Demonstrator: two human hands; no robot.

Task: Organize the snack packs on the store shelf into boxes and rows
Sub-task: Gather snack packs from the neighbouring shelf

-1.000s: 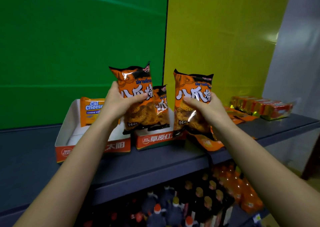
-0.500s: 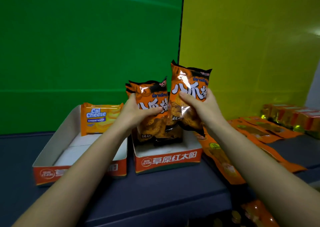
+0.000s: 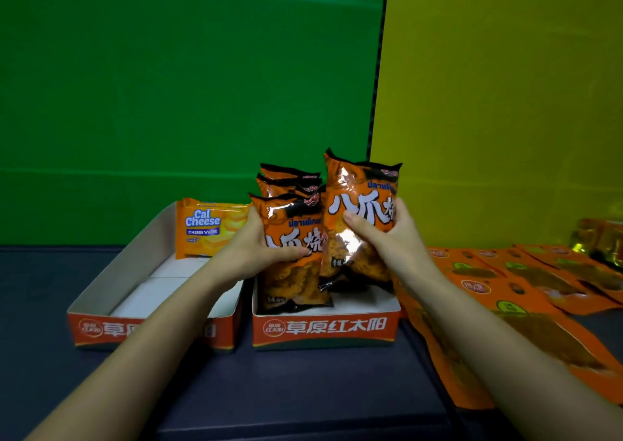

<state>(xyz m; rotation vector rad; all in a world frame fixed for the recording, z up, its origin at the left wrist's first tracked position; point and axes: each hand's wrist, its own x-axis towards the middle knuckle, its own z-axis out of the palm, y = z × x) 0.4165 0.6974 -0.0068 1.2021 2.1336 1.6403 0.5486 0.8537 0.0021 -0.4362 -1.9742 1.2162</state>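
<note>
Front snack pack (image 3: pixel 293 255): upright, print facing out, bottom edge down inside the R box (image 3: pixel 323 329) at its front-left corner. Gripped mid-body by the L hand (image 3: pixel 249 248), thumb across the print, fingers curled round the back. Prob. to steady it face-out while seating it.

Second snack pack (image 3: pixel 362 211): higher, leaning a little, lower end over the right half of the same box; resting on the floor or not, can't tell. Clutched by the R hand (image 3: pixel 384 241), thumb on the front, fingers wrapped behind: a carrying grip, seemingly for lowering it beside the first.

Behind both, at the back of that box: more packs (image 3: pixel 286 179) of the same brand, upright, only tops visible. Looks like rows filled back to front.

Just left: L box (image 3: pixel 101 326), mostly bare white floor, w/ one Cal Cheese wafer pack (image 3: pixel 209 226) propped upright against its back wall, likely the start of another row.

Right of the boxes: flat orange pouches (image 3: pixel 505 292) lying overlapped on the dark shelf (image 3: pixel 303 390), unsorted by the look. Shiny packs (image 3: pixel 600 238) at far right, too blurred to name.

Judged approx. mid-task: one box part filled, the other nearly bare, pouches not boxed.
</note>
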